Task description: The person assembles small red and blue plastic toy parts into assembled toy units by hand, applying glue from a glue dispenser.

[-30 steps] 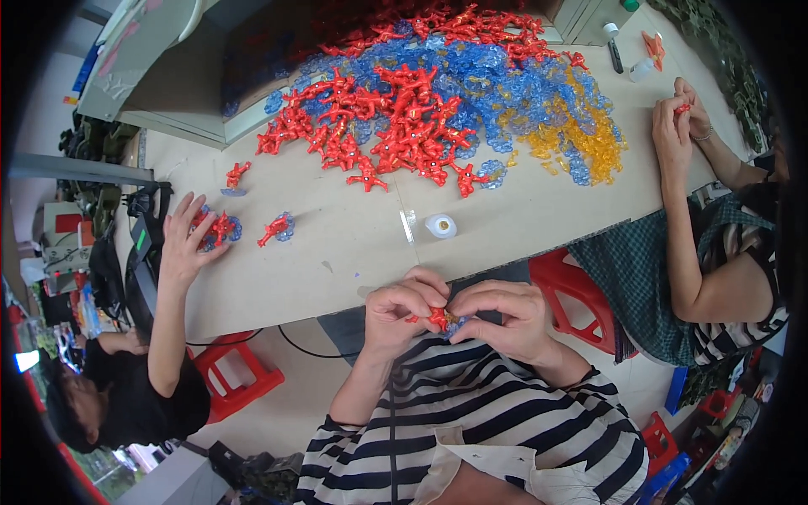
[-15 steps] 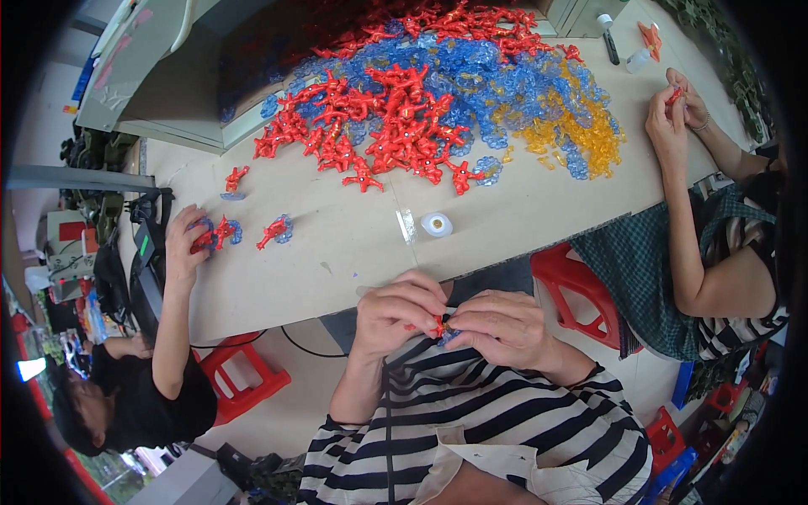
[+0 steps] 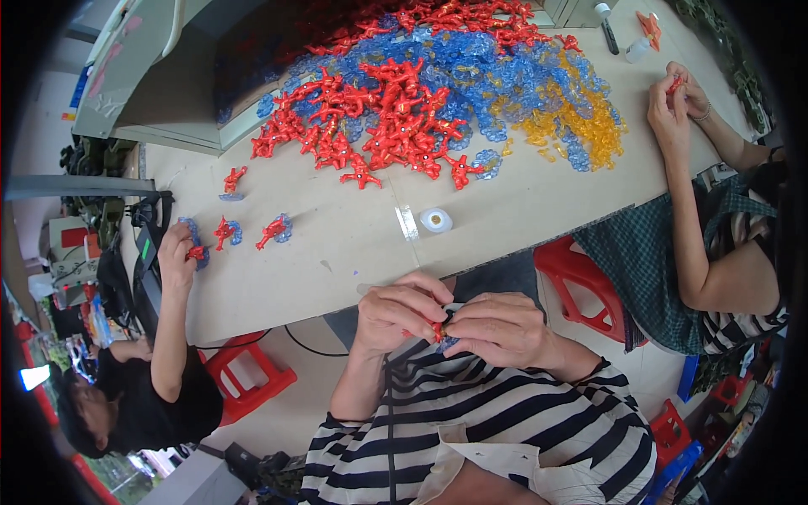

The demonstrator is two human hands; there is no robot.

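Observation:
Just beyond the table's near edge, my left hand and my right hand meet in front of my striped shirt. Both are closed in a pinch. Between the fingertips is a small red figurine, mostly covered by my fingers. A bit of translucent blue piece shows beneath it, by my right fingertips; whether the two are joined I cannot tell. On the table ahead lie a heap of red figurines, a pile of clear blue pieces and some clear yellow pieces.
A small white bottle stands on the table before me. At left, a co-worker's hand touches a figurine near several red figurines on blue bases. Another co-worker's hands work at right. Red stools flank me.
My hands stay together, with the fingers shifting slightly around the figurine. The co-worker's hand at left has drawn a little left and down, uncovering more of a blue base.

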